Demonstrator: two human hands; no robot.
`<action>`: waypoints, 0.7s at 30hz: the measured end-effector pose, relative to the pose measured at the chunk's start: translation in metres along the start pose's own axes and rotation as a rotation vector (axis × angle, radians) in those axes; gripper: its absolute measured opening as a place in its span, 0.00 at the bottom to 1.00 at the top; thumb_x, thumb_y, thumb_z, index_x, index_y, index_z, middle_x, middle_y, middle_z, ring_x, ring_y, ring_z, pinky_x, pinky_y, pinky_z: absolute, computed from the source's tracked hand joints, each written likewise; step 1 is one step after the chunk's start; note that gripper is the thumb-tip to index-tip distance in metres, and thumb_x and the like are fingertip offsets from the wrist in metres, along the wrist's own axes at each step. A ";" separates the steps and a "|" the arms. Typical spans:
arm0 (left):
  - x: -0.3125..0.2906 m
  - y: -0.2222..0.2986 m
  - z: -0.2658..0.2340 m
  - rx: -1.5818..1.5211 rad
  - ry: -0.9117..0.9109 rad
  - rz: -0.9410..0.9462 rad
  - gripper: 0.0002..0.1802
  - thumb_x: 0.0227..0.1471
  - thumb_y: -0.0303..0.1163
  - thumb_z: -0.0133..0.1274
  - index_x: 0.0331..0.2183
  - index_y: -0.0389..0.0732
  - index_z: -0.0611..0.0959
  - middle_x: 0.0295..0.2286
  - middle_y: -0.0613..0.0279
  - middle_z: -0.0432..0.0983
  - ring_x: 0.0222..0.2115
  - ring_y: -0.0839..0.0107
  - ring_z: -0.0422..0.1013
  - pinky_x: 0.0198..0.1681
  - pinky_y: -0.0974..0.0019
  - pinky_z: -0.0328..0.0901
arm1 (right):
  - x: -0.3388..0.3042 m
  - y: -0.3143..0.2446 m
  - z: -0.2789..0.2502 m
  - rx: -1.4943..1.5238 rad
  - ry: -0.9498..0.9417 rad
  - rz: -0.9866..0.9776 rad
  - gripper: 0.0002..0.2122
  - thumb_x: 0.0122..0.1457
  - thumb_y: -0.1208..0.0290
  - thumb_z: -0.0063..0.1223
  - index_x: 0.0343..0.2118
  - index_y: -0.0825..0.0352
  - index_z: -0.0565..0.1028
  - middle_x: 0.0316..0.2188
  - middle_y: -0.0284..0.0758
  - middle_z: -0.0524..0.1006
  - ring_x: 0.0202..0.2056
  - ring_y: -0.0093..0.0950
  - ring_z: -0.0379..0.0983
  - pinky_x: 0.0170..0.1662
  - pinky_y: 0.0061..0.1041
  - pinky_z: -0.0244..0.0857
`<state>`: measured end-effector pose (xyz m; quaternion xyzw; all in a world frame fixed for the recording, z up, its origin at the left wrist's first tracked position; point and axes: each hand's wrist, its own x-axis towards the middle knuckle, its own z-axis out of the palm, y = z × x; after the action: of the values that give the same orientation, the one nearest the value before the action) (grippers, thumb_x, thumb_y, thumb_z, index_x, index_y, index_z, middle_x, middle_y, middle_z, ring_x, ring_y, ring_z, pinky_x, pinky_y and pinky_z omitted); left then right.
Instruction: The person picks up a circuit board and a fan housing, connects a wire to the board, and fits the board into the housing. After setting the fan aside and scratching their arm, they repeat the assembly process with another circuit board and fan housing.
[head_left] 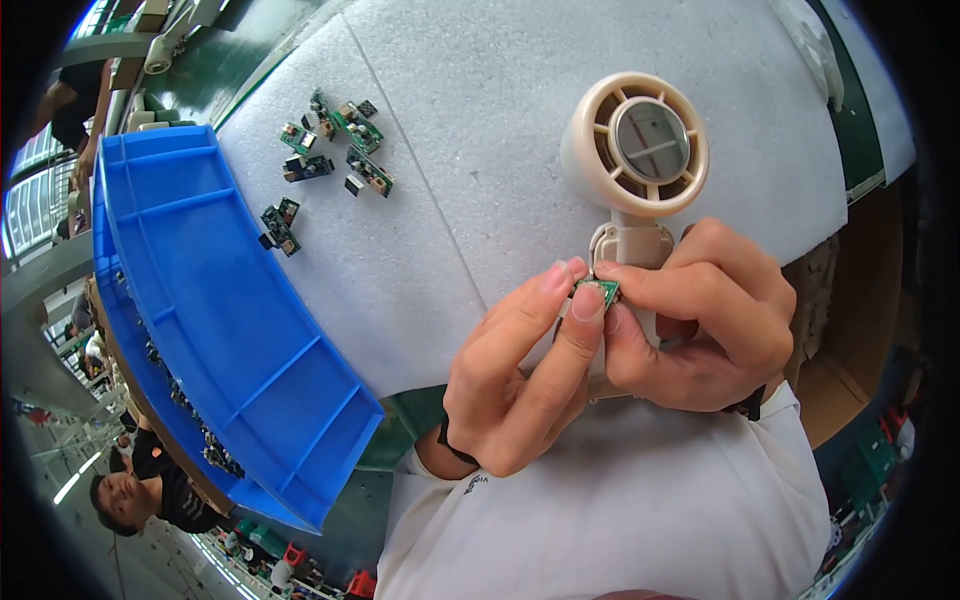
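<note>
A small green circuit board [609,289] is pinched between the thumb and forefinger of my left hand [525,370]. My right hand [705,315] closes on the board's other side, its fingertips pressed close to those of the left. Just beyond my fingers lies a cream handheld fan [650,143], its round grille facing up and its neck toward me. The handle's upper part shows an open casing [604,246], with what looks like a thin wire running down to the board. My hands hide most of the handle.
Several loose circuit boards [370,172] lie on the white foam sheet [480,130] at the far left. A blue plastic bin [215,260] stands at left, with more boards along its outer side. A cardboard box [850,340] is at right. Another person [150,490] is visible at lower left.
</note>
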<state>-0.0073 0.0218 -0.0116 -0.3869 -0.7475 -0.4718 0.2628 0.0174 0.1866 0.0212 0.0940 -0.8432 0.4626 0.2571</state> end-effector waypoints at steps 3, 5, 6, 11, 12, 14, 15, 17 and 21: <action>0.002 0.004 -0.010 -0.003 -0.055 -0.043 0.22 0.39 0.07 0.59 0.41 0.22 0.83 0.45 0.35 0.73 0.40 0.49 0.79 0.43 0.58 0.80 | 0.006 -0.007 -0.003 0.003 -0.064 0.014 0.11 0.42 0.83 0.65 0.32 0.68 0.83 0.19 0.27 0.71 0.15 0.13 0.60 0.16 0.13 0.51; 0.001 0.007 -0.013 0.020 -0.059 -0.066 0.22 0.39 0.08 0.59 0.42 0.24 0.84 0.46 0.36 0.73 0.40 0.50 0.79 0.41 0.59 0.79 | 0.002 -0.013 -0.005 -0.019 -0.103 0.053 0.11 0.43 0.82 0.67 0.32 0.67 0.84 0.20 0.28 0.72 0.17 0.15 0.63 0.18 0.15 0.55; 0.000 0.008 -0.013 0.032 -0.097 -0.113 0.23 0.38 0.08 0.59 0.42 0.25 0.84 0.47 0.36 0.72 0.39 0.51 0.79 0.40 0.59 0.79 | 0.005 -0.011 -0.007 -0.035 -0.139 0.134 0.10 0.44 0.81 0.69 0.32 0.66 0.84 0.21 0.28 0.74 0.19 0.17 0.66 0.20 0.17 0.59; 0.018 0.016 -0.031 -0.038 -0.176 -0.274 0.22 0.41 0.13 0.60 0.43 0.33 0.86 0.51 0.40 0.72 0.44 0.51 0.77 0.46 0.52 0.75 | 0.038 -0.004 -0.041 -0.175 -0.332 -0.152 0.18 0.44 0.76 0.73 0.41 0.64 0.83 0.30 0.33 0.78 0.28 0.24 0.73 0.29 0.22 0.68; 0.021 0.011 -0.034 -0.030 -0.155 -0.259 0.22 0.41 0.13 0.60 0.43 0.33 0.86 0.51 0.40 0.72 0.44 0.51 0.77 0.46 0.52 0.75 | 0.050 -0.005 -0.044 -0.231 -0.338 -0.171 0.21 0.44 0.74 0.74 0.44 0.63 0.81 0.34 0.34 0.78 0.31 0.26 0.74 0.32 0.23 0.69; 0.025 -0.001 -0.042 0.276 -0.092 -0.259 0.23 0.45 0.19 0.62 0.47 0.38 0.84 0.53 0.39 0.71 0.51 0.45 0.71 0.53 0.48 0.69 | 0.073 -0.004 -0.049 -0.345 -0.348 -0.204 0.26 0.45 0.71 0.75 0.51 0.61 0.79 0.41 0.37 0.78 0.36 0.29 0.75 0.38 0.26 0.71; 0.027 -0.006 -0.043 0.425 -0.058 -0.263 0.24 0.47 0.23 0.63 0.49 0.40 0.83 0.54 0.39 0.70 0.55 0.41 0.69 0.56 0.46 0.66 | 0.082 -0.003 -0.050 -0.356 -0.346 -0.225 0.26 0.45 0.71 0.75 0.51 0.61 0.79 0.41 0.37 0.78 0.36 0.29 0.75 0.38 0.26 0.71; 0.027 -0.013 -0.045 0.515 -0.020 -0.345 0.25 0.49 0.24 0.62 0.51 0.40 0.81 0.55 0.38 0.68 0.57 0.41 0.64 0.59 0.45 0.62 | 0.098 0.003 -0.050 -0.222 -0.657 -0.189 0.29 0.47 0.70 0.74 0.55 0.59 0.76 0.45 0.37 0.77 0.38 0.30 0.75 0.39 0.25 0.71; 0.027 -0.023 -0.050 0.691 0.019 -0.561 0.28 0.52 0.29 0.61 0.56 0.42 0.77 0.58 0.38 0.63 0.62 0.39 0.56 0.64 0.42 0.54 | 0.142 0.015 -0.052 -0.039 -1.047 -0.094 0.29 0.50 0.68 0.72 0.57 0.59 0.74 0.46 0.37 0.77 0.38 0.29 0.75 0.41 0.24 0.72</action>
<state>-0.0397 -0.0203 0.0180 -0.0543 -0.9348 -0.2509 0.2454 -0.0909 0.2494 0.1067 0.3454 -0.8622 0.3259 -0.1765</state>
